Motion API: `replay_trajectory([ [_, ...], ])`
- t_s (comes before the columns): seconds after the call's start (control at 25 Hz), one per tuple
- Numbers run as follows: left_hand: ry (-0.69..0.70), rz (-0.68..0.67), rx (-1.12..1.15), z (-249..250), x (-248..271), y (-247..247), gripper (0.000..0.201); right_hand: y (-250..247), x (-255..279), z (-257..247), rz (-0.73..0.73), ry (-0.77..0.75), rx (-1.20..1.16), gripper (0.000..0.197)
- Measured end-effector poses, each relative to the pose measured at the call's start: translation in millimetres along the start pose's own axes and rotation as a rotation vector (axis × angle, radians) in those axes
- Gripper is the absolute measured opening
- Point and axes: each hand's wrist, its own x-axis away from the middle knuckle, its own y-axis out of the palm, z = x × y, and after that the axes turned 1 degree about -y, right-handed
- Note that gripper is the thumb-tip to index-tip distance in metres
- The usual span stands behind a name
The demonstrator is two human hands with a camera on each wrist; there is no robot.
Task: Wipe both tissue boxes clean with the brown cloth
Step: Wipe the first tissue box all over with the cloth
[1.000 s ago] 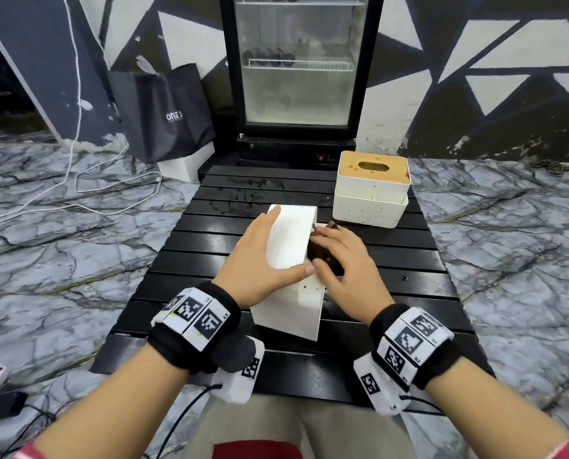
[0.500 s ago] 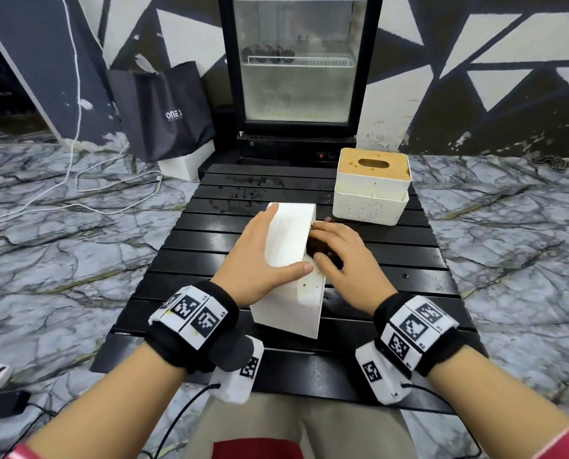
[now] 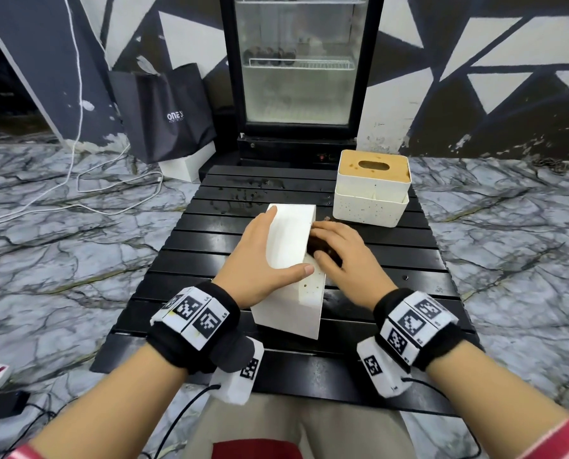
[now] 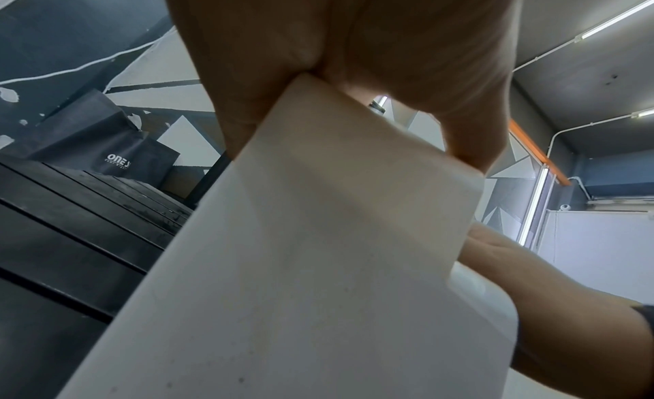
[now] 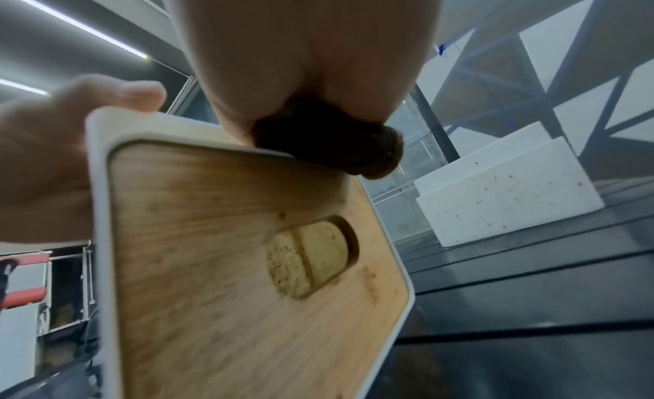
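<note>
Right hand (image 3: pixel 344 256) has its fingers curled down over the balled brown cloth (image 5: pixel 329 142), pinching it against the upper rim of the near tissue box (image 3: pixel 293 260), right where the white edge meets the wooden lid (image 5: pixel 226 265). Left hand (image 3: pixel 263 260) lies across the box's upturned side, fingers straight and together along the far-left edge, thumb stretched toward the lid — a brace, I'd say, so the box doesn't skid while the cloth scrubs. The box is tipped on its side at the middle of the black slatted table (image 3: pixel 184 260), lid facing right, which puts that face within the cloth's reach. The second tissue box (image 3: pixel 371 197) stands upright at the far right corner, still speckled with brown spots, so that one looks undone. Behind the table's far-left corner, a dark bag (image 3: pixel 164 111) reads "ONE"; the rest is cut off.
</note>
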Motion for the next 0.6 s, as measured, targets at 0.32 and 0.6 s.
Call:
replay_trajectory([
  [0.32,-0.047,-0.014,-0.017,4.5,4.4,-0.8,0.1,6.7,-12.9,-2.6,0.034,0.096,0.038,0.038],
  [0.6,-0.064,-0.028,-0.043,8.4,4.7,-0.5,0.1,-1.3,-15.6,1.2,-0.001,0.101,0.046,0.037],
])
